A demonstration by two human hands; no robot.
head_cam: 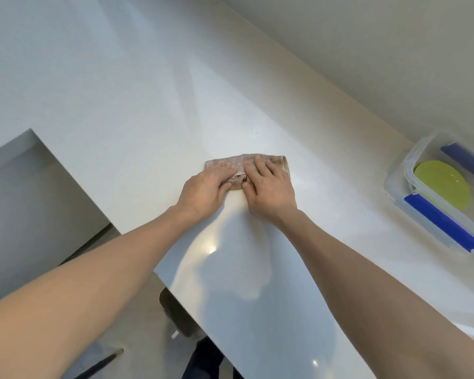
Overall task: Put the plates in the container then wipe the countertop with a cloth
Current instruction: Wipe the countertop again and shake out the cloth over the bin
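Note:
A folded beige cloth [240,163] lies flat on the white countertop [137,110] near the middle of the view. My left hand [205,191] presses on its left part and my right hand [268,187] presses on its right part, the fingers of both spread over the fabric. At the far right stands a clear plastic container [400,175] with blue clips; a green plate [442,184] lies inside it.
The countertop's front edge runs diagonally from left centre to the bottom, with the floor and my feet below it. A wall rises behind the counter at the upper right. A few dark specks dot the counter near the cloth.

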